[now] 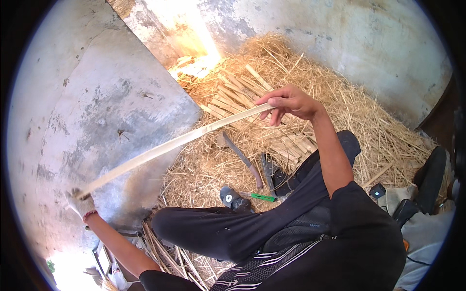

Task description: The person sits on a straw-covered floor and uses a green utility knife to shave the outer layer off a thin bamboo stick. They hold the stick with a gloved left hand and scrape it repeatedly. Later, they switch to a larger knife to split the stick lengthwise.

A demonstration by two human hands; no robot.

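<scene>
A long, pale strip of split wood, likely bamboo, stretches between my two hands, bowing slightly upward. My left hand, in a whitish glove, is closed round its lower left end beside the wall. At the upper right end, my bare right hand pinches the strip between thumb and fingers. Below the strip, a curved knife with a brown handle lies on the straw. A green-handled tool rests close to my feet.
Thin shavings cover the floor, with a stack of split slats near the wall corner. A whitewashed wall rises at the left. More slender strips lie beside my left knee. Another person's dark-clad leg is at the right.
</scene>
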